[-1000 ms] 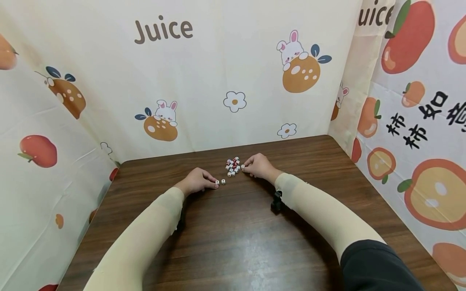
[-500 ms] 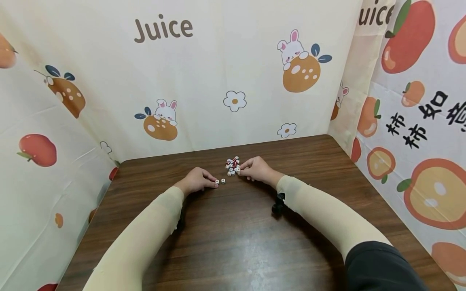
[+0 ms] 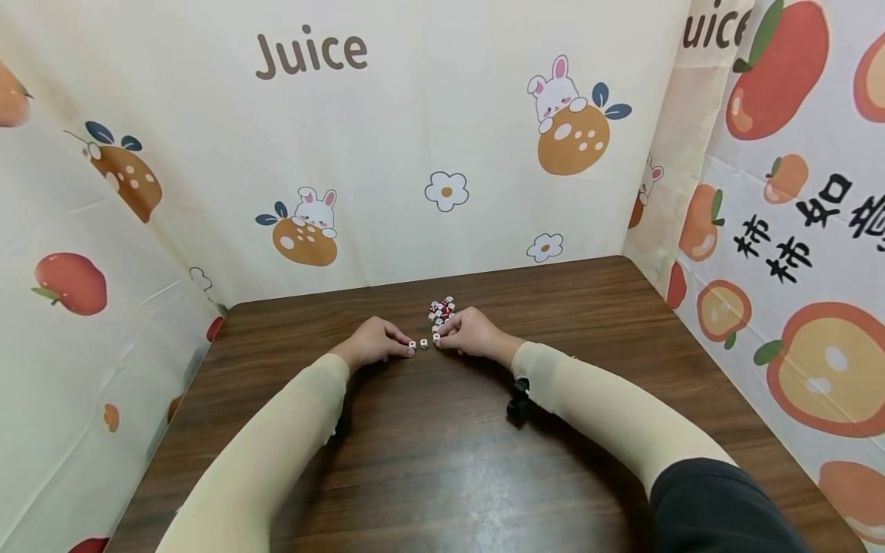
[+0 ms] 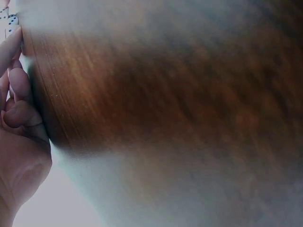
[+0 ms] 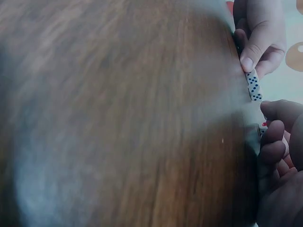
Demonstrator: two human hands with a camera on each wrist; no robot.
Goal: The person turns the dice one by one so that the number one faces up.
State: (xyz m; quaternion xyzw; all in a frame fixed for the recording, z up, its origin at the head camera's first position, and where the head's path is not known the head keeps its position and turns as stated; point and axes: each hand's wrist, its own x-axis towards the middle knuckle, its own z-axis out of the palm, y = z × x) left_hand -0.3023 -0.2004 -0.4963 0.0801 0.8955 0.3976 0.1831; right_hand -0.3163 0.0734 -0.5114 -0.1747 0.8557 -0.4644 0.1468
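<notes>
On the brown table my left hand holds a white die between thumb and fingertips. Just right of it stands a second white die, apart from both hands in the head view. My right hand pinches another white die at the near side of a small heap of white and red dice. In the right wrist view my left thumb is against a die with dark pips. My right fingers partly hide a die there. Blue-pipped dice show at the left wrist view's edge.
The wooden table runs back to a printed curtain. More printed cloth hangs along the left and right sides. A black device hangs beneath the right wrist.
My right hand has carried its die left and nearer, from the right of the heap to the heap's near side by the two dice. My left hand has stayed in place.
</notes>
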